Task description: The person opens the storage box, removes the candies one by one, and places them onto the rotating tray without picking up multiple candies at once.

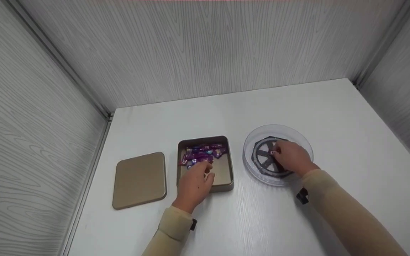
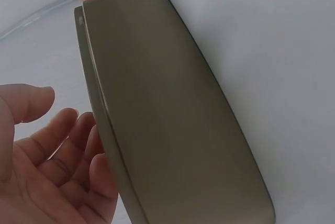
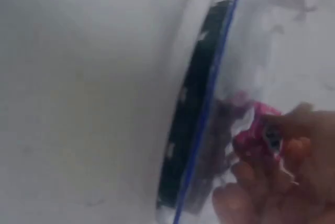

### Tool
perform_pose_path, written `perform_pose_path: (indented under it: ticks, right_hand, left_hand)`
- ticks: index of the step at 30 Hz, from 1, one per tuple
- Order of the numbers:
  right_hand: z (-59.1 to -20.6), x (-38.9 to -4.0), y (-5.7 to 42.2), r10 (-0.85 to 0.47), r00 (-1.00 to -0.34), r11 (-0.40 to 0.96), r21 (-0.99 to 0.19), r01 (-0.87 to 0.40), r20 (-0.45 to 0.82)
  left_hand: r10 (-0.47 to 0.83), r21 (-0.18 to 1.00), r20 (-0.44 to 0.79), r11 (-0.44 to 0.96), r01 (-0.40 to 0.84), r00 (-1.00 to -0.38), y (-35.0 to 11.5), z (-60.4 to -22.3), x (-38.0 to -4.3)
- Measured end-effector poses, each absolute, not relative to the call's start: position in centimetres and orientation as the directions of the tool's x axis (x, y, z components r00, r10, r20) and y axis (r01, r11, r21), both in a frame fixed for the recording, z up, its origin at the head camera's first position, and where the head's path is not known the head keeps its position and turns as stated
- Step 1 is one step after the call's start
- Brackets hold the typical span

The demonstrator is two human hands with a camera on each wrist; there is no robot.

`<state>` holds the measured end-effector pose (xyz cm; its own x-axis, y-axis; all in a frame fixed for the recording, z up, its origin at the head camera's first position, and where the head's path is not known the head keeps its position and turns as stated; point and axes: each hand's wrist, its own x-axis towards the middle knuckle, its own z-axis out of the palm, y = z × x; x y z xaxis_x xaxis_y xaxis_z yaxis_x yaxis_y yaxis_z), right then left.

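My right hand (image 1: 292, 156) reaches into a round clear plastic container (image 1: 247, 170) and pinches a small pink-wrapped candy (image 3: 255, 136) between thumb and fingers. Beneath it in the container lies a black, wheel-like spoked pattern (image 1: 262, 160), partly hidden by the hand. Over the front left edge of an uncovered gold-brown tin (image 1: 233, 177) is my left hand (image 1: 193, 185), fingers loosely bent and holding nothing. Its thumb and fingers stand apart in the left wrist view. Several purple and pink wrapped candies (image 1: 201, 153) fill the back part of the tin.
The tin's square lid (image 1: 140, 181) lies flat on the white table (image 1: 247, 220) to the left of the tin. Pale wood-grain panels (image 1: 205, 49) rise behind the table and at both sides.
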<state>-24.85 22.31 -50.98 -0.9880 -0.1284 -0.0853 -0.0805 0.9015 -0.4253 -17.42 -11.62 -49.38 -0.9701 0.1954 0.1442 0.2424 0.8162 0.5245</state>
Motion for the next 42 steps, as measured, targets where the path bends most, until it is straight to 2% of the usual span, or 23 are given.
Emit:
perform_pose_path:
  ticks: [11,26,35,42]
  right_hand:
    - [-51.3,-24.3,22.2,-0.132,-0.991,0.92,-0.372,-0.123,0.001]
    - [-49.0,-22.0,17.5,-0.293,-0.95,0.831,-0.462,-0.31,0.109]
    - [-49.3,-21.2,16.1,-0.345,-0.92,0.805,-0.446,-0.391,0.185]
    - [-49.5,-21.1,15.9,-0.34,-0.922,0.8,-0.459,-0.387,0.185]
  left_hand:
    - [0.16,0.508,0.085,0.842,0.182,-0.983,-12.4,-49.7,-18.1]
    - [0.131,0.394,0.047,0.909,0.139,-0.99,-14.0,-50.0,-20.0]
    - [0.208,0.293,-0.012,0.936,0.196,-0.978,-13.4,-50.4,-21.5]
    - [0.284,0.242,-0.094,0.936,0.255,-0.954,-12.1,-50.5,-22.6]
